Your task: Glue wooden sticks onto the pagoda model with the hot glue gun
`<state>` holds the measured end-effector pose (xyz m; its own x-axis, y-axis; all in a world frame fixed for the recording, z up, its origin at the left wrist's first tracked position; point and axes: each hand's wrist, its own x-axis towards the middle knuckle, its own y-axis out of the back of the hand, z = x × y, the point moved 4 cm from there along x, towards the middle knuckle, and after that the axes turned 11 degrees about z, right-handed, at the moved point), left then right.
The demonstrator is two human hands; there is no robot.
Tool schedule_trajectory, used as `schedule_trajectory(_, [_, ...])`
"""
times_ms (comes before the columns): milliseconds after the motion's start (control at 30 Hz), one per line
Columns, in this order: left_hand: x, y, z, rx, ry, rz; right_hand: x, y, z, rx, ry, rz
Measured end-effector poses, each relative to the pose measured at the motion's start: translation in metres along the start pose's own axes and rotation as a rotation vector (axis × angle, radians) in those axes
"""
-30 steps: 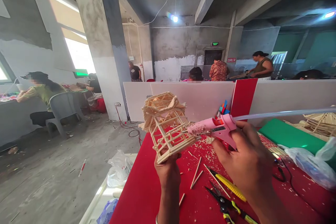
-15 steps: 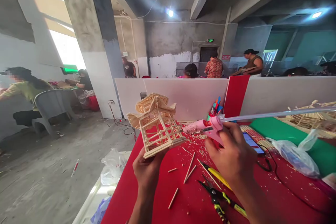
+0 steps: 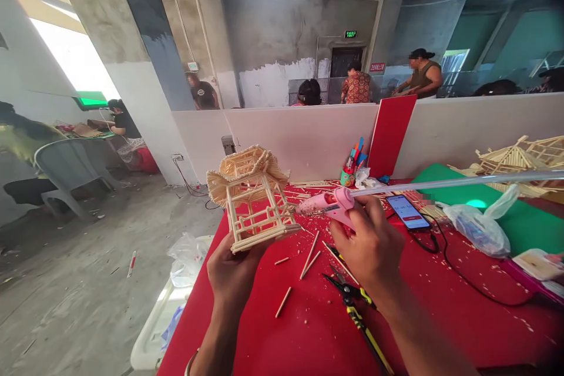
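Observation:
A small pavilion model of pale wooden sticks [image 3: 255, 205] is raised above the red table. My left hand [image 3: 233, 270] grips it from below by its base. Closed around the handle of a pink glue gun [image 3: 330, 204] is my right hand [image 3: 370, 241]. The gun's nozzle is at the model's right side; whether it touches a stick I cannot tell. From the gun's back a long clear glue stick [image 3: 440, 181] runs off to the right. Below the hands lie black-and-yellow pliers [image 3: 352, 299] and several loose sticks [image 3: 284, 302].
Crumbs and sticks litter the red table [image 3: 264, 341]. A pen holder [image 3: 348, 176] stands at the back, near a white partition [image 3: 291, 135]. On the right are a phone [image 3: 409, 212], a plastic bag [image 3: 478, 226], a green mat [image 3: 524, 217] and stick roofs [image 3: 524, 158]. Other people work beyond.
The view has shifted, showing more of the table's right side. Both hands still hold the model and the glue gun, with the nozzle staying at the model's right side.

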<state>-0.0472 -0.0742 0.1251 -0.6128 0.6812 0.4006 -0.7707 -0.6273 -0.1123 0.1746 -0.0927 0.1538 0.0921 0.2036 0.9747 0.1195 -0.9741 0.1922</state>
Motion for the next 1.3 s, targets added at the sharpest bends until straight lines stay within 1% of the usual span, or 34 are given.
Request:
schedule_trajectory(133, [0.000, -0.003, -0.003, 0.003, -0.011, -0.026, -0.002, -0.002, 0.002, -0.001, 0.001, -0.032])
schedule_trajectory(433, [-0.001, -0.006, -0.007, 0.015, -0.020, -0.030, -0.004, -0.004, 0.003, 0.016, 0.006, -0.065])
schedule_trajectory(667, [0.000, -0.005, -0.008, 0.049, -0.085, -0.051, -0.003, -0.003, 0.003, 0.012, 0.000, -0.067])
schedule_trajectory(867, [-0.001, -0.004, -0.007, 0.066, -0.118, -0.049, -0.003, 0.000, 0.004, 0.019, 0.011, -0.041])
schedule_trajectory(1167, [-0.002, -0.004, -0.003, 0.060, -0.112, -0.064, -0.003, 0.005, 0.007, 0.015, 0.016, -0.020])
schedule_trajectory(1300, [-0.001, -0.002, -0.003, 0.112, -0.109, -0.060, -0.004, 0.007, 0.009, 0.018, 0.011, -0.009])
